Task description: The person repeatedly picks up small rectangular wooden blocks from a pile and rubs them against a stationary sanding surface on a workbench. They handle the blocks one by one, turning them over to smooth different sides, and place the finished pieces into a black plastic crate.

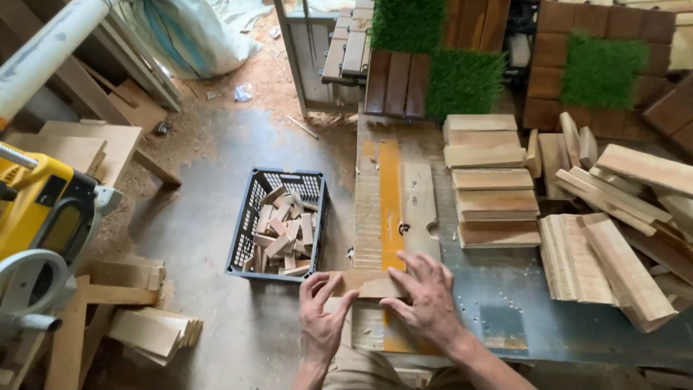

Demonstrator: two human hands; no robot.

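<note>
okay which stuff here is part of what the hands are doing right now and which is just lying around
In hand:
- left hand and right hand, both flat on a small wood piece
- table saw top with its orange strip

Lying about:
- crate of wood offcuts on the floor
- stacked boards
- loose slats
- yellow machine
- green turf tiles

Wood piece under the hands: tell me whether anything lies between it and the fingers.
Nothing visible does. The left hand and right hand both rest flat on the wood piece at the table edge, fingers touching it directly.
</note>
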